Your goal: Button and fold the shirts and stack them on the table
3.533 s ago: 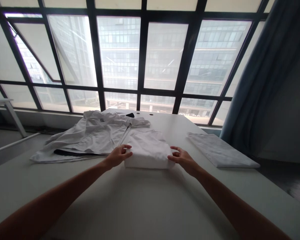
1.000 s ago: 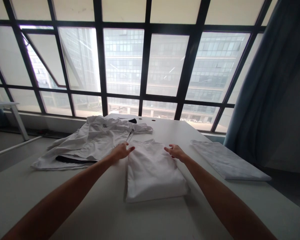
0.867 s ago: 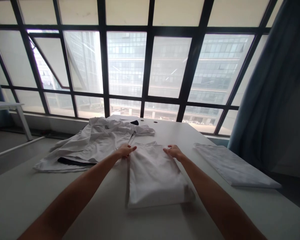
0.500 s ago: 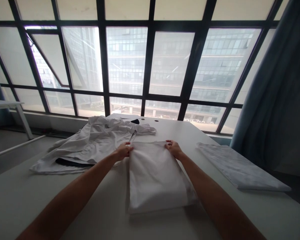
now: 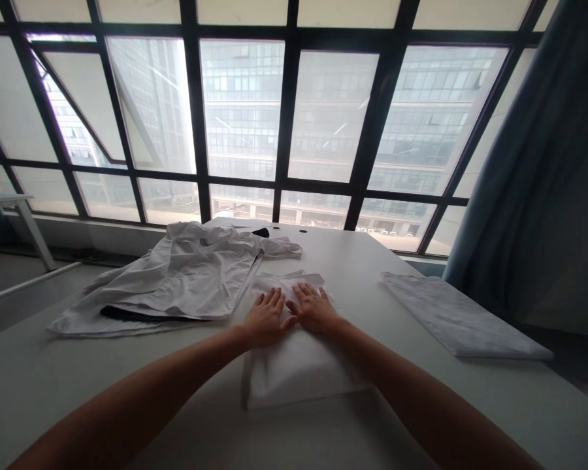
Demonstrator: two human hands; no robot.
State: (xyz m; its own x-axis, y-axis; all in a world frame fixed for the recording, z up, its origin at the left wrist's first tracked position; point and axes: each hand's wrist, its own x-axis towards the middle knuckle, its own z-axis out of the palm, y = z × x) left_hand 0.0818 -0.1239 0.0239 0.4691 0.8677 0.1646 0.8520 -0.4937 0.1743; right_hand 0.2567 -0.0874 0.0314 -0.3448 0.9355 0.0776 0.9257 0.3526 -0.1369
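Note:
A folded white garment (image 5: 298, 372) lies on the white table (image 5: 200, 405) in front of me; its exact kind does not show. My left hand (image 5: 268, 318) rests flat on its upper part with the fingers stretched out. Beside it, thumbs close together, my right hand (image 5: 313, 307) also lies flat on the cloth, fingers extended. Neither hand grips anything. The hands and forearms hide part of the garment's middle and right side.
Loose white clothes (image 5: 191, 274) with a dark band are heaped at the left. Another folded white cloth (image 5: 465, 320) lies at the right. Beyond the table stand large windows (image 5: 240, 111), with a blue curtain (image 5: 509, 183) on the right and another white table (image 5: 34, 228) at far left.
Both hands have let go of the garment's far corners and moved inward to lie flat on it. The far end of the cloth looks more wrinkled. The view has shifted slightly.

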